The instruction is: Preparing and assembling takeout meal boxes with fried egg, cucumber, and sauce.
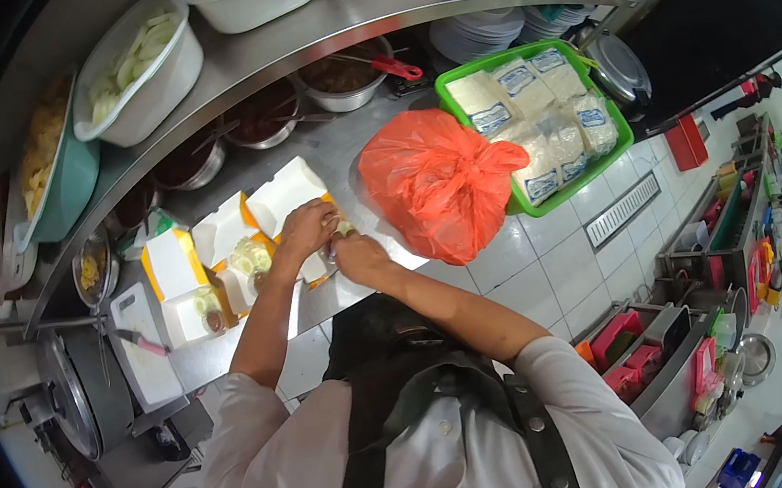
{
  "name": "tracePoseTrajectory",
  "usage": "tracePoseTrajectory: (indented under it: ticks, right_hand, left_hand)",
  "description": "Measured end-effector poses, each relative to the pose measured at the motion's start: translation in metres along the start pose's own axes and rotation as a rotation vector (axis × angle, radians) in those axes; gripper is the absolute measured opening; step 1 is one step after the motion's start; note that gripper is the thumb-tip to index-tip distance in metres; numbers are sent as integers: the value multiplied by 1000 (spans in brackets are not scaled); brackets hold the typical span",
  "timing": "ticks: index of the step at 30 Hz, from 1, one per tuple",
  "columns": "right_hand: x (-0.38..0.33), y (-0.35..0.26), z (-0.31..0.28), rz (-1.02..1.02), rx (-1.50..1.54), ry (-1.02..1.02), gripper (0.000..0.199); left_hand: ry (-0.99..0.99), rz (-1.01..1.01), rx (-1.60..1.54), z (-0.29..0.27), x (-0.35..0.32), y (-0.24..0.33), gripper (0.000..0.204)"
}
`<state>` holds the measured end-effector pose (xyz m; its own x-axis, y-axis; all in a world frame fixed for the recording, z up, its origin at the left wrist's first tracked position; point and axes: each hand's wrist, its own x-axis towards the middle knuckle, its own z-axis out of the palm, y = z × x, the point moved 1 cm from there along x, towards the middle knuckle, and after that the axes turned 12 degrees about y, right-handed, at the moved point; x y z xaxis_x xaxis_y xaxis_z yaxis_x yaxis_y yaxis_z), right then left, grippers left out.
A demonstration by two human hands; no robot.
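Observation:
Three open takeaway boxes, white inside and yellow outside, stand in a row on the steel counter. Both hands are over the rightmost takeaway box point(281, 195). My left hand point(309, 228) has its fingers bent together down in that box. Beside it, my right hand point(363, 259) is closed, its fingertips almost meeting the left ones. What either hand pinches is hidden. Pale green cucumber slices point(248, 254) lie in the middle takeaway box point(218, 233). The leftmost takeaway box point(173, 261) holds cucumber slices and a small cup of brown sauce point(214, 320).
A knotted red plastic bag point(432, 181) sits right of the boxes, before a green basket point(625, 132) of bagged white packs. A pink-handled knife point(143, 343) lies on a white cutting board point(134, 317) at left. Sauce bowls point(347, 99) stand behind, under a steel shelf point(290, 36) of tubs.

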<state>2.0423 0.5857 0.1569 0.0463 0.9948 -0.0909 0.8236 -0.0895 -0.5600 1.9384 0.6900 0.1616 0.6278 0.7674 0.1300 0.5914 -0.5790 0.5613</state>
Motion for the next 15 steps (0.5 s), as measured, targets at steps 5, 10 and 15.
tracePoseTrajectory:
  ticks: [5,10,15]
  right_hand:
    - [10,-16,-7,39,45,-150,30]
    - [12,0,-7,93,94,-76,31]
    - [6,9,-5,185,81,-89,39]
  left_hand:
    - [17,-34,-13,-6,-6,-1,21]
    - [81,-102,-73,-2,-6,3,18]
    - [56,-185,-77,7,-4,1,17]
